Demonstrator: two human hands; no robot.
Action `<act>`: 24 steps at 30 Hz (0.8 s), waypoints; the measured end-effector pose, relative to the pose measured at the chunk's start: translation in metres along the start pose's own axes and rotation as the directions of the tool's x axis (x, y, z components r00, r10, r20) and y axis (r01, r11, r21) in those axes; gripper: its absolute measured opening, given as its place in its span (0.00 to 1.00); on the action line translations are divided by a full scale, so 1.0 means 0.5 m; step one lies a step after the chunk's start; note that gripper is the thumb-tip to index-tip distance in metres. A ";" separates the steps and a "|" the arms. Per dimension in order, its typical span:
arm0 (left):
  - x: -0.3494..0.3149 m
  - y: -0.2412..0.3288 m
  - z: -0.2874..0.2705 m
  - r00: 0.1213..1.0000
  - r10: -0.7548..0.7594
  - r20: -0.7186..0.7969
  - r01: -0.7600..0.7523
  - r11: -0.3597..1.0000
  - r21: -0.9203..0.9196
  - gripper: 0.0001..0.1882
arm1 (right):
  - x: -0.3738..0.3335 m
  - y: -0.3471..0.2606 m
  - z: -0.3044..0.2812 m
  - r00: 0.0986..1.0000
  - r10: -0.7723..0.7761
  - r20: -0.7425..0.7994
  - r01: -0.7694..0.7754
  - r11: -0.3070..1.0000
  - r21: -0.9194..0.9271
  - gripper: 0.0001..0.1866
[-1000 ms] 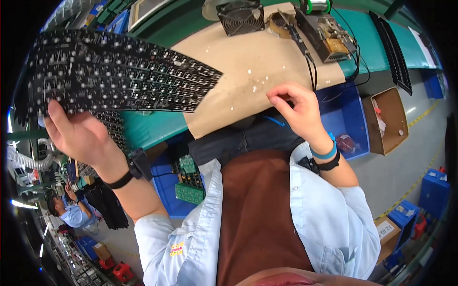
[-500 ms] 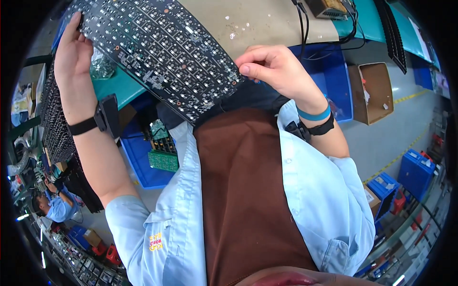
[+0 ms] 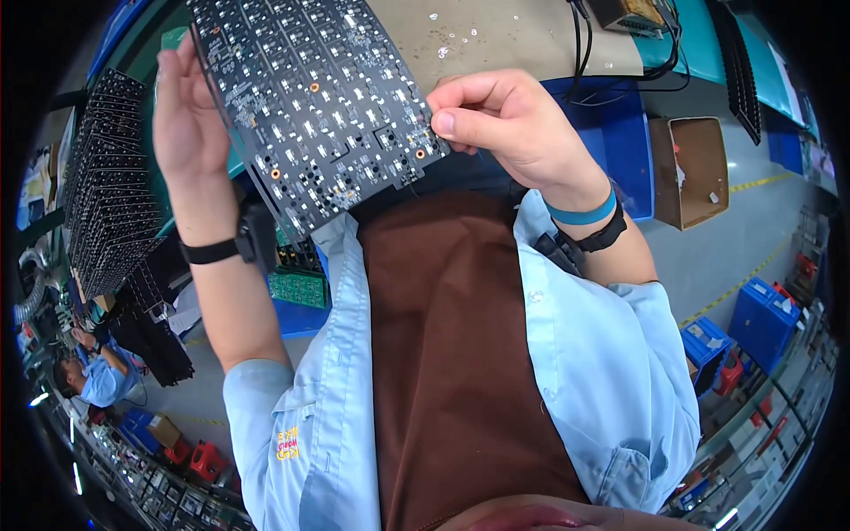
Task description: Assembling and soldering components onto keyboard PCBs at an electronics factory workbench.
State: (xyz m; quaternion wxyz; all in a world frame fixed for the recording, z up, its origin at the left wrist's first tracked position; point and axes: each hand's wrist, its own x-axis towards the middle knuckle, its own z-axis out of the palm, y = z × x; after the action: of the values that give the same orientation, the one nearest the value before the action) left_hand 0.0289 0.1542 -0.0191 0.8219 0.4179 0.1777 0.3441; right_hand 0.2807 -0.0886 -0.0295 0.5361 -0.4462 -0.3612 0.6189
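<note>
A large black circuit board (image 3: 328, 106), covered with rows of small parts and a few copper-ringed holes, is held up between my hands above the table's near edge. My left hand (image 3: 190, 119) supports it at the left edge, its fingers partly hidden by the board. At the right edge, my right hand (image 3: 513, 124) pinches the near corner between thumb and fingers. The board's far end runs out of the picture at the top.
Similar black boards stand in a stacked rack (image 3: 111, 177) at left. Green circuit boards (image 3: 299, 288) sit in a blue bin below. On the right are a blue bin (image 3: 620, 146), a cardboard box (image 3: 695, 168) and cables (image 3: 582, 44). Another person (image 3: 97, 376) works far left.
The board has turned and tilted, its left side swinging toward the right. My left hand has moved right and slightly nearer with it; my right hand keeps its pinch, almost in place.
</note>
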 end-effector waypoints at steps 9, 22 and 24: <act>-0.104 -0.079 0.110 0.997 0.051 -0.063 -0.049 0.998 0.026 0.20 | -0.002 -0.018 0.003 1.000 -0.019 0.023 0.020 0.999 -0.049 0.10; -0.100 -0.078 0.119 0.990 0.070 -0.120 -0.051 0.986 0.157 0.19 | -0.003 -0.029 0.001 0.998 -0.065 0.026 0.066 0.997 -0.039 0.11; -0.103 -0.082 0.120 0.992 0.068 -0.109 -0.051 0.987 0.155 0.19 | -0.005 -0.029 0.003 0.997 -0.066 0.026 0.066 0.998 -0.022 0.12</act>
State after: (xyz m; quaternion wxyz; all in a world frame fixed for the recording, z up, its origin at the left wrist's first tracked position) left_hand 0.0443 0.0666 -0.0168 0.7655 0.4640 0.2374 0.3772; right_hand 0.2844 -0.0887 -0.0150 0.5465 -0.4322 -0.3896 0.6023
